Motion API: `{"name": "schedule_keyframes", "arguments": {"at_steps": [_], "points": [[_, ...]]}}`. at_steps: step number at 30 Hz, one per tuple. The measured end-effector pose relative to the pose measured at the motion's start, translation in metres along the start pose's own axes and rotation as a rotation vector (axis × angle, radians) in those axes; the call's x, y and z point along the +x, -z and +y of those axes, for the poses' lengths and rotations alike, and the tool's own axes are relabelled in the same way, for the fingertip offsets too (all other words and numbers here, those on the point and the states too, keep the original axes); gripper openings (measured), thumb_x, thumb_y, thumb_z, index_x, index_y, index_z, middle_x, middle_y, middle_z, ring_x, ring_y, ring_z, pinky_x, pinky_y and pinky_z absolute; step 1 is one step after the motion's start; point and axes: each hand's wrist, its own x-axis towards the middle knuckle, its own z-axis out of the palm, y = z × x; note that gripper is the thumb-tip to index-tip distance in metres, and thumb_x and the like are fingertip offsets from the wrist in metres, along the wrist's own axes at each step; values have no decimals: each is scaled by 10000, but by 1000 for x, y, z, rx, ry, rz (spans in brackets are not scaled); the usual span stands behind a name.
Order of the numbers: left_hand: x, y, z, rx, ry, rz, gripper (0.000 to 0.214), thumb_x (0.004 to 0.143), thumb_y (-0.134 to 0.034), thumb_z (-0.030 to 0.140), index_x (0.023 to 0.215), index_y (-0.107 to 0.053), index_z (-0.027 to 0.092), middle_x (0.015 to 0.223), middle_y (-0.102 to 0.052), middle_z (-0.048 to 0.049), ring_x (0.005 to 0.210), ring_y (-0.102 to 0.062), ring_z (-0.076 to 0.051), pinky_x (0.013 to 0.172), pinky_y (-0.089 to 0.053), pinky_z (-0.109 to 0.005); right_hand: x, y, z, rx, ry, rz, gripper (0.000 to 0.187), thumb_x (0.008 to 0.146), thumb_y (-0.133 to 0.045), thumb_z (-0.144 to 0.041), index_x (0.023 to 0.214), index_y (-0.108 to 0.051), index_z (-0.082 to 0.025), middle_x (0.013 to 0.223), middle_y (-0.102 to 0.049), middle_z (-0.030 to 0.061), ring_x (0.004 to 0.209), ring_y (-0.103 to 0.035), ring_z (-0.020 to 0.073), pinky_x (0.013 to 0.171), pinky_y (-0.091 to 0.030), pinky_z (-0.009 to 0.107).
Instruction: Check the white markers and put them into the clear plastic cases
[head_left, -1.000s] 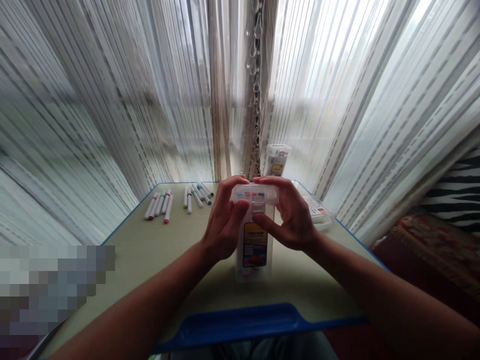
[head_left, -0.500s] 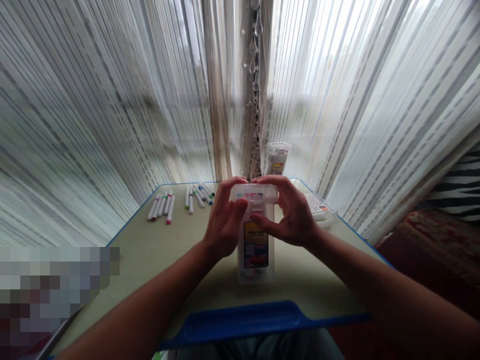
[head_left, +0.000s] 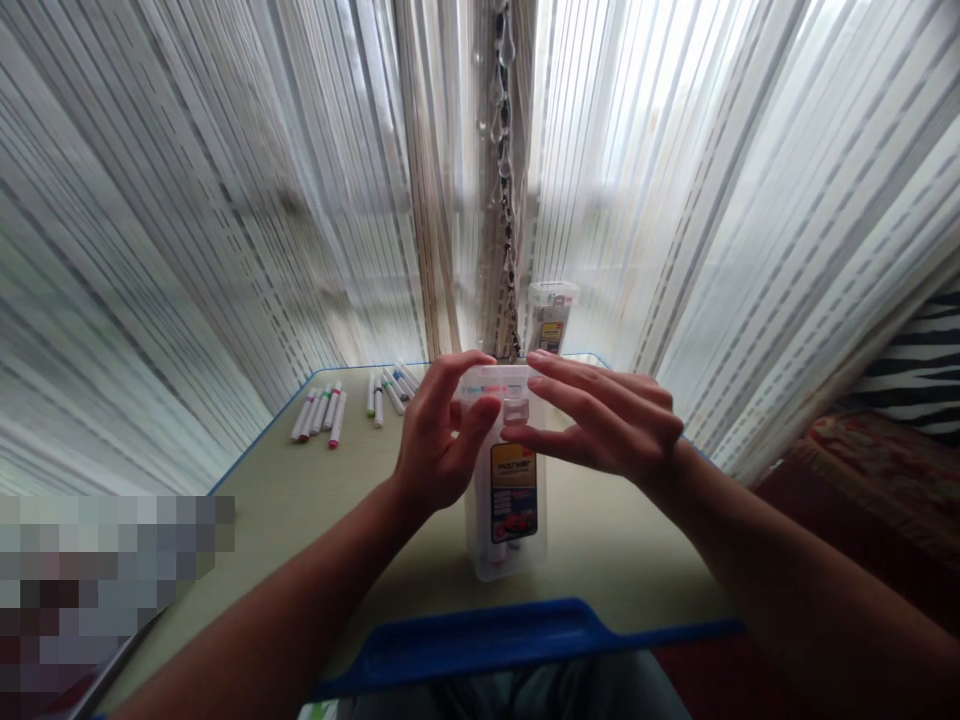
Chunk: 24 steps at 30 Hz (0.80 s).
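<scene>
A clear plastic marker case point(head_left: 480, 500) stands upright on the table in front of me, with a dark and yellow label on its front. Its lid point(head_left: 491, 378) is down on top, a small latch at the front. My left hand point(head_left: 448, 430) grips the upper left side, thumb on the front and fingers around the back edge. With fingers stretched out, my right hand point(head_left: 607, 415) is at the upper right of the case; its fingertips are by the lid and latch. Some marker colours show faintly through the plastic.
Loose white markers point(head_left: 319, 412) lie in a group on the left of the pale table point(head_left: 262, 540), with more markers point(head_left: 386, 390) nearer the middle. A second marker case point(head_left: 551, 318) stands at the back. A blue tray edge point(head_left: 480, 635) runs along the front.
My right hand has loosened from the case and spread its fingers, shifting to the right. The case has turned slightly, and the left hand keeps its hold.
</scene>
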Motion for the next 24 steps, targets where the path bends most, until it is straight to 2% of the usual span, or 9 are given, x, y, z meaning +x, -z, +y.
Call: {"name": "schedule_keyframes", "arguments": {"at_steps": [5,9,11,15,18,21,24], "points": [[-1,1,-1,45,-17,-18,362,946,-576,418,1273,-555,262,1208,-591,-103,763,-577,-162,576,-479,-259,4,3,-9,40,-41,32,281,732,-841,-482,922,-755,-294,1072,-782,44,1002,-748,322,869,-647,486],[-1,0,2,77,-90,-29,348,951,-562,403,1260,-565,245,1197,-575,-111,822,-588,-184,609,-495,-278,5,-6,-14,107,-143,253,262,779,-809,-460,958,-729,-287,962,-787,53,870,-755,272,778,-646,447],[0,-1,5,88,-147,-27,334,948,-560,389,1247,-572,239,1199,-565,-115,895,-595,-212,632,-504,-291,5,-12,-15,234,-217,286,314,793,-796,-458,1027,-707,-268,971,-773,63,889,-739,264,757,-633,435],[0,-2,7,112,-242,-29,319,939,-560,346,1242,-555,247,1270,-526,-128,1093,-563,-275,697,-524,-325,6,-20,-15,541,-368,196,460,837,-739,-495,1214,-632,-255,1163,-716,91,1057,-692,272,858,-596,446],[0,-2,7,136,-266,-22,321,908,-610,328,1211,-540,247,1323,-497,-131,1181,-531,-300,813,-531,-389,6,-22,-17,704,-422,99,502,870,-687,-526,1281,-599,-252,1193,-701,95,1033,-693,264,839,-589,421],[1,-3,8,163,-273,18,321,871,-670,311,1149,-528,239,1296,-510,-125,1216,-511,-307,934,-494,-451,6,-23,-21,730,-434,52,523,863,-675,-565,1265,-607,-239,1085,-719,84,873,-703,243,715,-582,376],[1,-6,11,177,-269,18,287,884,-655,303,1122,-509,237,1292,-512,-124,1216,-509,-299,969,-474,-467,6,-22,-25,628,-422,101,523,838,-670,-615,1194,-637,-233,1038,-717,87,835,-687,249,674,-566,369]]}}
